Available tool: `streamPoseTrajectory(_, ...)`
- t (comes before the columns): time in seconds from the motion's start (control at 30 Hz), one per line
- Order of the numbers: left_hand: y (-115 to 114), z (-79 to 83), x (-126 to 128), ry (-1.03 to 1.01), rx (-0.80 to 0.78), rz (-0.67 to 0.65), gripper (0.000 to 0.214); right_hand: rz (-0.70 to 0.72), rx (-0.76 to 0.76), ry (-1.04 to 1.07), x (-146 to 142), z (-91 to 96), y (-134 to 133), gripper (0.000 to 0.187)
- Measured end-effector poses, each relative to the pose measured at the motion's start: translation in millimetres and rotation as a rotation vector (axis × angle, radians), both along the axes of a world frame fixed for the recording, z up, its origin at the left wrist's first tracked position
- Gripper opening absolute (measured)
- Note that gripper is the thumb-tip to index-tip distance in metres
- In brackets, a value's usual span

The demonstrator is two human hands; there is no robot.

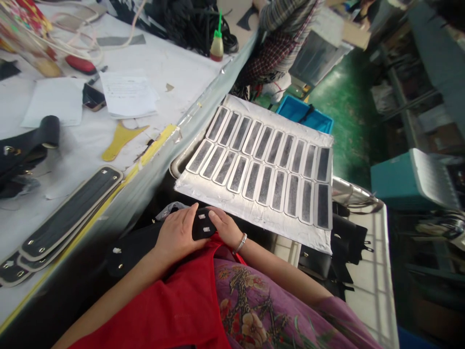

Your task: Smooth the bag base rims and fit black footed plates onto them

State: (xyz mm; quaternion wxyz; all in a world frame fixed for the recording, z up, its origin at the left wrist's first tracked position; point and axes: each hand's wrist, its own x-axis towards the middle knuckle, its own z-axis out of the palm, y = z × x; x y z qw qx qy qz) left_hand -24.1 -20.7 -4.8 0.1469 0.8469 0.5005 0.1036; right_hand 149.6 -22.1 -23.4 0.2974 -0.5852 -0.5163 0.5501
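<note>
My left hand [177, 233] lies over a long black leather-like strip [125, 249], with its fingers closed on it. At the strip's other end my right hand [224, 227] grips the edge, thumb on top and fingers hidden beneath. Between my hands the strip's end shows two small whitish tabs. A metal snap and another pale tab show near its left end. Just beyond my hands, a pale board [254, 218] bears two rows of dark rectangular pieces with light borders [251, 180].
On the white table [181, 87] to the left are stacked black strips with pale edging [72, 213], a yellow flat tool [121, 140], papers [127, 92] and a green-tipped bottle [217, 46]. A person in a striped sleeve [279, 17] stands beyond. A blue crate [308, 114] sits behind the board.
</note>
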Motion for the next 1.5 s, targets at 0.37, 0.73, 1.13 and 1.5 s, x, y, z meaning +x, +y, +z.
streamPoseTrajectory(0.37, 6.1, 0.0, 2.6, -0.091, -0.067, 0.021, 0.066, 0.065, 0.105, -0.209, -15.7, 2.4, 7.6, 0.030)
streamPoseTrajectory(0.73, -50.6, 18.3, -139.1, -0.171, -0.168, 0.797, 0.034, 0.438, 0.710, -0.761, -37.8, 27.0, 10.1, 0.063)
streamPoseTrajectory(1.13, -66.4, 3.0, -180.6, -0.478, -0.542, 0.771, 0.037, 0.907, 0.773, -0.850, -129.3, 11.9, 0.7, 0.106)
streamPoseTrajectory(1.5, -66.2, -8.2, -190.5, -0.698, -0.570, 0.722, 0.033, 1.003, 0.735, -0.813, -182.1, 9.9, -6.5, 0.094)
